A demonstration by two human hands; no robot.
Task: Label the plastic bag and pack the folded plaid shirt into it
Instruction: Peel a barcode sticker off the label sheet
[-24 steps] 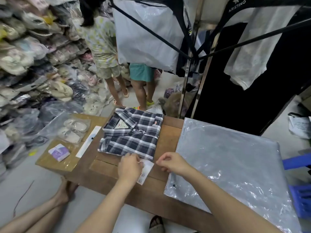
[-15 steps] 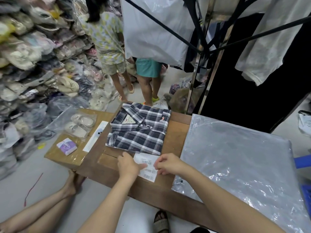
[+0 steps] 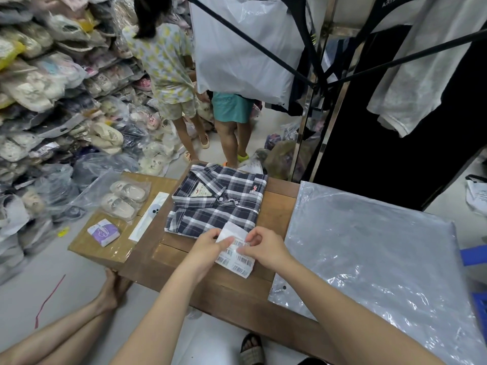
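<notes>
A folded dark blue and white plaid shirt [image 3: 218, 200] lies on the wooden table [image 3: 279, 204], collar to the far side. Just in front of it is a white sheet of barcode labels [image 3: 238, 255], held by both hands. My left hand [image 3: 210, 247] pinches its left edge, thumb on top. My right hand [image 3: 266, 246] pinches a label at the sheet's upper right. A stack of grey plastic bags [image 3: 369, 254] lies flat to the right, touching neither hand.
A cardboard box [image 3: 84, 243] at the left carries bagged shoes [image 3: 123, 198], a purple packet [image 3: 103, 231] and a white strip [image 3: 149, 216]. Two people stand beyond the table. Bagged shoes pile up at left, a clothes rack [image 3: 316, 101] stands behind.
The label sheet has come out from under the shirt's front edge toward me, and now both hands pinch it, its barcodes facing up.
</notes>
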